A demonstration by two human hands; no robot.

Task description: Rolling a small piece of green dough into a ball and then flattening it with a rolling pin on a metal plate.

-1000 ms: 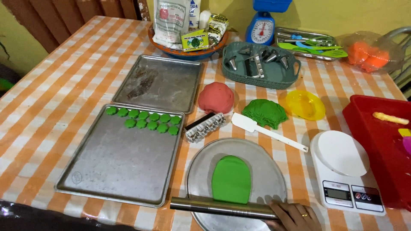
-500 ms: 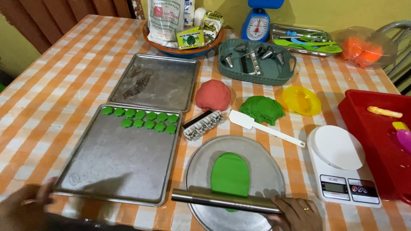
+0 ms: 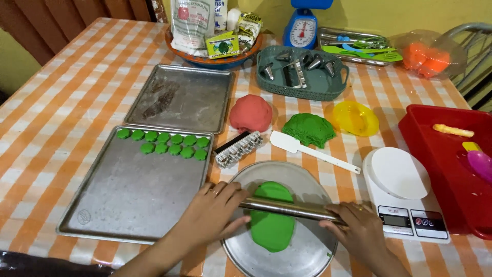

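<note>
Resting across a flat sheet of green dough [image 3: 272, 221], a metal rolling pin [image 3: 289, 210] lies on the round metal plate [image 3: 307, 256] at the near edge of the table. The left hand [image 3: 215, 211] lies on the left end of the pin with the fingers spread flat over it, not closed around it. The right hand [image 3: 359, 231] covers the right end in the same way, palm down, fingers loosely bent on the pin. The dough sheet is in the middle of the plate, under the pin and between both hands.

Just left of the plate is a large baking tray [image 3: 128, 205] with small green dough pieces [image 3: 166, 143] in two rows at its far edge. Behind it lies a second tray [image 3: 182, 97]. Near the plate's far rim are a small metal roller cutter [image 3: 238, 149] and a white spatula [image 3: 312, 152]. Further back sit a red dough ball [image 3: 250, 113] and a green dough lump [image 3: 309, 129]. A white kitchen scale [image 3: 402, 192] stands to the right of the plate.
</note>
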